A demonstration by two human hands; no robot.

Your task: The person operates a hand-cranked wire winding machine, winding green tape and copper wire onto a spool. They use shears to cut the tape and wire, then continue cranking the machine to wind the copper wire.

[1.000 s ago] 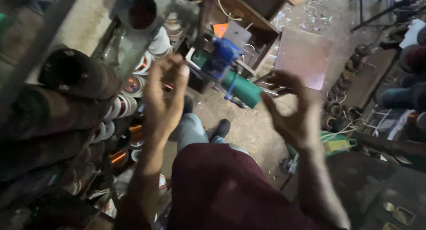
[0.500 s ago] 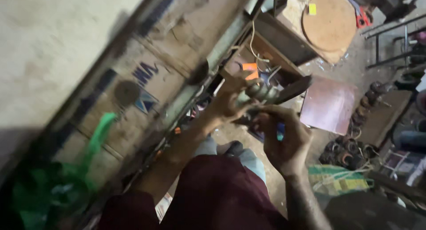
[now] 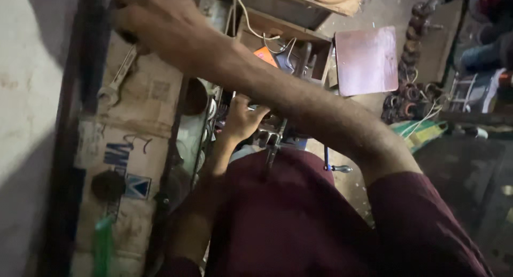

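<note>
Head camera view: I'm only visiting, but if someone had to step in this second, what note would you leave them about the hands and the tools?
Right hand: stretched across the body to the upper left, at the dark upright bar; blurred, grip unclear.
Left hand: low at centre, fingers curled, against the metal tool above the lap.
Spanner: lies on the cardboard, just below the right hand, not held.
Reddish board and wooden box sit on the floor beyond.

Right hand (image 3: 160, 26) outstretched, blurred — left hand (image 3: 243, 119) low, fingers curled.
</note>
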